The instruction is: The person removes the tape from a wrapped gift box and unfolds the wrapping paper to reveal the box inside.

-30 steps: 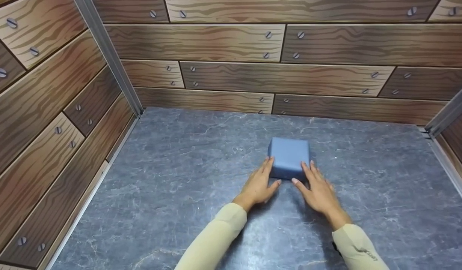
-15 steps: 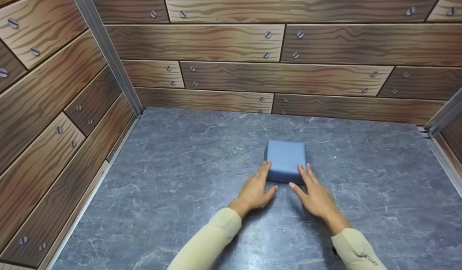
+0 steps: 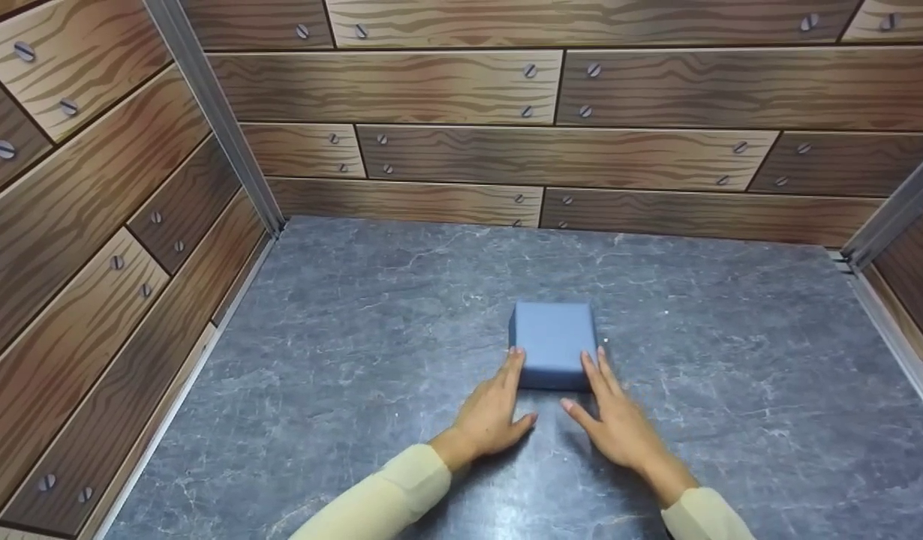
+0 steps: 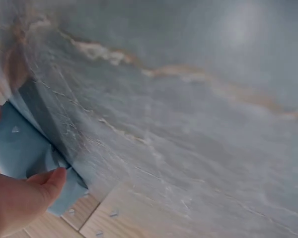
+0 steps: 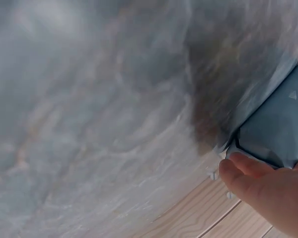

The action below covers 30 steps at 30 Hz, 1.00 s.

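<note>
A blue box (image 3: pixel 554 341), smooth and square-topped, rests on the dark marbled tabletop in the middle of the head view. My left hand (image 3: pixel 488 416) lies along its left side, fingers straight and fingertips at the near left corner. On the opposite side my right hand (image 3: pixel 623 431) has its extended fingers against the near right corner. Both thumbs point inward, apart from the box's front face. The left wrist view has the box (image 4: pixel 20 144) at its left edge, with folded material at its end. In the right wrist view the box (image 5: pixel 278 119) shows a small pale triangle mark.
The marbled tabletop (image 3: pixel 371 337) reaches back to a wood-plank-patterned wall (image 3: pixel 461 86). A similar wall (image 3: pixel 94 225) closes off the left side, and part of another (image 3: pixel 912 277) shows at the right. Metal posts (image 3: pixel 214 112) stand at the corners.
The box has slid toward me and a little to the left across the tabletop. Both hands have moved back with it, their fingers staying at its sides.
</note>
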Tool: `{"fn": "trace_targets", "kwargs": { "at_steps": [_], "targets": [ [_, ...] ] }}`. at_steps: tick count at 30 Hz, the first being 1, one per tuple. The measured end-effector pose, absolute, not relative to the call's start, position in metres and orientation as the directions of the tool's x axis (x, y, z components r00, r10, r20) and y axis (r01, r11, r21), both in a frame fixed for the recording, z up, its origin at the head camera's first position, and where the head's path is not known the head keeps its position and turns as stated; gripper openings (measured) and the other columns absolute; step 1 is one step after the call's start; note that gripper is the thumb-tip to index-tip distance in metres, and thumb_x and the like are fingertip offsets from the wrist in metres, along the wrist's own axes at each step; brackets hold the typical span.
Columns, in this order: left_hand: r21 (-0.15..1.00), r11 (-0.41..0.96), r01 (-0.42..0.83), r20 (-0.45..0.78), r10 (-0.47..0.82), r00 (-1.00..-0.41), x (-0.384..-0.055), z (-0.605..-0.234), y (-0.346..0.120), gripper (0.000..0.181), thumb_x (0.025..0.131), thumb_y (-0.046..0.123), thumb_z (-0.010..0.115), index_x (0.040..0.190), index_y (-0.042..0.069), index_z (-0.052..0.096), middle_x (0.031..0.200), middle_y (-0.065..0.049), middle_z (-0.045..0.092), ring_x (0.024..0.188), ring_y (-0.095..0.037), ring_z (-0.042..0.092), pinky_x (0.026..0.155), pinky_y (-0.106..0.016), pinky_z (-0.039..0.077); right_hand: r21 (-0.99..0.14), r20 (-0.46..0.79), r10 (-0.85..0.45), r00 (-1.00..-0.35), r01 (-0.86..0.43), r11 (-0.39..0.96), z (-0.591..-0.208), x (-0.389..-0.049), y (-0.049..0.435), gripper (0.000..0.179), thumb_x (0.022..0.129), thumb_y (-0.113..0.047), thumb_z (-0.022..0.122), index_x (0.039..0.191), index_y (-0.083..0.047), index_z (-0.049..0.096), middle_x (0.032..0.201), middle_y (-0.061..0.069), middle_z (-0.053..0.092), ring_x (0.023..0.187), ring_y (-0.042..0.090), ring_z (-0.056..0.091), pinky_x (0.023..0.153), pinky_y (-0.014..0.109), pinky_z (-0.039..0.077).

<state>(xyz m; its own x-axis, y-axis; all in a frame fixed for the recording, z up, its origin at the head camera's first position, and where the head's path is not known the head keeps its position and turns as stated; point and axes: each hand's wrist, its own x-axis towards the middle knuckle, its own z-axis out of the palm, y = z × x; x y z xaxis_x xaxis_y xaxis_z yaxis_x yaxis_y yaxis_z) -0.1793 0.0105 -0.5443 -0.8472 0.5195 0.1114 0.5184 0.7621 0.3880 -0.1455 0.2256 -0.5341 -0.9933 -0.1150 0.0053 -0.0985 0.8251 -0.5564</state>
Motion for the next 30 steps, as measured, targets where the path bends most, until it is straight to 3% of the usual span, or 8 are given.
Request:
{"fn": "trace_targets", "kwargs": {
  "at_steps": [8,17,30],
  "targets": [
    [0.331,0.751,0.571,0.162,0.552,-0.818,-0.163,-0.546,-0.003,0.090,0.090,0.039,0.065,0.153,-0.001,0.015,0.156,-0.020,0.030,0.127,-0.031,0.055,0.105,-0.040,0.048,-0.561,-0.005,-0.139,-0.990,-0.112,0.820,-0.535,-0.128,0.221,0.080,0.095,-0.053,0.053,0.157,-0.021,0.013,0.163,0.017,0.006,0.137,0.051,0.034,0.105,0.068,0.034],
    [0.269,0.729,0.629,0.117,0.624,-0.773,-0.158,-0.541,-0.016,0.088,0.089,0.028,0.067,0.153,0.000,0.015,0.156,-0.019,0.031,0.140,-0.027,0.041,0.112,-0.040,0.040,-0.559,-0.045,-0.131,-0.990,-0.084,0.825,-0.535,-0.121,0.220,0.077,0.095,-0.051,0.053,0.157,-0.026,0.014,0.163,0.015,0.007,0.138,0.050,0.032,0.106,0.069,0.033],
    [0.273,0.708,0.652,0.179,0.628,-0.757,-0.138,-0.542,-0.029,0.077,0.092,0.024,0.064,0.151,-0.001,0.022,0.152,-0.019,0.040,0.135,-0.026,0.048,0.109,-0.041,0.043,-0.569,-0.027,-0.135,-0.990,-0.096,0.817,-0.534,-0.097,0.214,0.075,0.095,-0.053,0.052,0.156,-0.029,0.016,0.163,0.013,0.011,0.135,0.051,0.036,0.104,0.070,0.034]
  ]
}}
